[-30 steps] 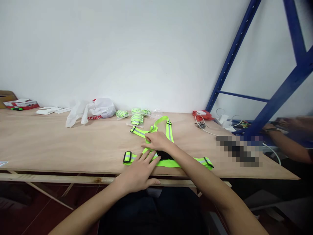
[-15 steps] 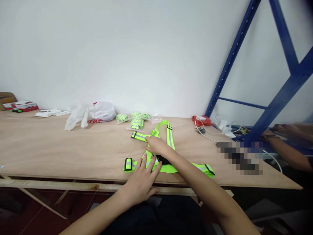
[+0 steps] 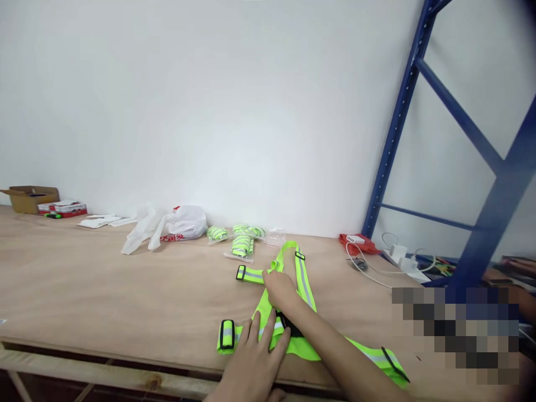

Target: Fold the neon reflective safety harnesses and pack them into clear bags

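Note:
A neon yellow-green reflective vest [image 3: 307,285], made of straps with grey stripes and black buckles, lies spread on the wooden table [image 3: 167,301]. My left hand [image 3: 257,354] rests flat on its lower band with the fingers spread. Reaching across from the right, my right hand [image 3: 280,289] has its fingers curled closed on a strap at the upper left of the vest. The fingertips are partly hidden behind the hand. A dark patch of the vest shows under my right forearm.
Along the wall lie folded reflective vests [image 3: 242,244] in clear bags, a white plastic bag [image 3: 186,222], white papers [image 3: 100,221] and a cardboard box [image 3: 33,199]. To the right are a red cloth [image 3: 362,244], white cables, chargers [image 3: 402,257] and a blue metal rack [image 3: 393,139].
The camera view has shifted, so the table and vest sit lower in the picture. Both hands stay on the vest in nearly the same places.

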`<state>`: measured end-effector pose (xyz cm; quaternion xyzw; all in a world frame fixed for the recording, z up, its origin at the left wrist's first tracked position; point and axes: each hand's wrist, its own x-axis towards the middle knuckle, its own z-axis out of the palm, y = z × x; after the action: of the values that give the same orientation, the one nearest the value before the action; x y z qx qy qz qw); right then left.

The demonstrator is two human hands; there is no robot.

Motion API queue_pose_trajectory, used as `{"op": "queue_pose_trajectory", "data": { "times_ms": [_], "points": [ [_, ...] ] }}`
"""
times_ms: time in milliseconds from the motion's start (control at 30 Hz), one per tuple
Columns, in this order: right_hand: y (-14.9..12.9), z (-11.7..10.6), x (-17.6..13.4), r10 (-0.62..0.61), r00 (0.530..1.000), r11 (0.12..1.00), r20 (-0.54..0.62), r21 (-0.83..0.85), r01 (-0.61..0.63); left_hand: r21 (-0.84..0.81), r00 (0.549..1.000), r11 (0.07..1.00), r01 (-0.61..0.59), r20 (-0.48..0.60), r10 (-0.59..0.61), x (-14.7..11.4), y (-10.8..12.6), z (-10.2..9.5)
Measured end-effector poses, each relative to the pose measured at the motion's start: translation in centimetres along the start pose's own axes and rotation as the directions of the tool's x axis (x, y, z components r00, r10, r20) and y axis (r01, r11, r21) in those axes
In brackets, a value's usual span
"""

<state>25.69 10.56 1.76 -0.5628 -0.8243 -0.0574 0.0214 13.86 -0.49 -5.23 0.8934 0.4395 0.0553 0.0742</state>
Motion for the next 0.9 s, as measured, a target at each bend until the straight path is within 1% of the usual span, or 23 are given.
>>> {"op": "queue_pose_trajectory", "data": {
  "times_ms": [100, 200, 233, 267, 300, 333, 367, 433, 467, 633, 767, 900],
  "points": [
    [1.2, 0.1, 0.3, -0.015, 1.000, 0.998, -0.021, 0.054, 0.016, -0.033, 0.998, 0.998, 0.062, 0.015, -0.061, 0.8, -0.3, 0.2],
    [2.8, 0.2, 0.6, -0.045, 0.997, 0.989, -0.062, 0.139, 0.053, -0.045, 0.995, 0.994, 0.097, 0.013, -0.097, 0.6, 0.0, -0.3],
    [3.4, 0.4, 0.7, -0.050, 0.995, 0.981, -0.082, 0.185, 0.064, -0.042, 0.995, 0.994, 0.101, 0.010, -0.100, 0.3, 0.3, -0.5],
    [4.0, 0.5, 0.9, -0.047, 0.992, 0.959, -0.113, 0.274, 0.076, -0.035, 0.995, 0.994, 0.102, -0.003, -0.102, 0.0, 0.6, -0.8],
    [4.5, 0.8, 1.1, -0.039, 0.989, 0.921, -0.145, 0.380, 0.092, -0.025, 0.994, 0.994, 0.103, -0.022, -0.104, -0.4, 0.8, -1.1],
    [5.0, 1.1, 1.3, -0.011, 0.983, 0.835, -0.184, 0.539, 0.110, -0.012, 0.994, 0.995, 0.104, -0.045, -0.104, -0.7, 1.1, -1.4],
    [5.4, 1.4, 1.6, 0.020, 0.975, 0.717, -0.220, 0.683, 0.139, 0.003, 0.992, 0.995, 0.105, -0.068, -0.104, -1.0, 1.4, -1.7],
    [6.0, 2.1, 2.0, 0.043, 0.968, 0.586, -0.246, 0.791, 0.175, 0.033, 0.990, 0.994, 0.104, -0.094, -0.101, -1.4, 1.7, -2.1],
    [6.2, 2.4, 2.2, 0.044, 0.966, 0.552, -0.256, 0.812, 0.190, 0.045, 0.991, 0.994, 0.103, -0.092, -0.099, -1.5, 1.8, -2.3],
    [7.0, 3.0, 2.6, 0.067, 0.953, 0.446, -0.295, 0.863, 0.235, 0.094, 0.991, 0.991, 0.090, -0.105, -0.080, -1.6, 1.9, -2.4],
    [7.5, 3.4, 2.9, 0.116, 0.948, 0.405, -0.297, 0.885, 0.228, 0.137, 0.990, 0.987, 0.080, -0.123, -0.063, -1.7, 1.9, -2.7],
    [7.7, 3.7, 3.2, 0.138, 0.941, 0.380, -0.310, 0.894, 0.239, 0.158, 0.991, 0.985, 0.072, -0.120, -0.054, -1.7, 1.9, -2.8]
  ]
}}
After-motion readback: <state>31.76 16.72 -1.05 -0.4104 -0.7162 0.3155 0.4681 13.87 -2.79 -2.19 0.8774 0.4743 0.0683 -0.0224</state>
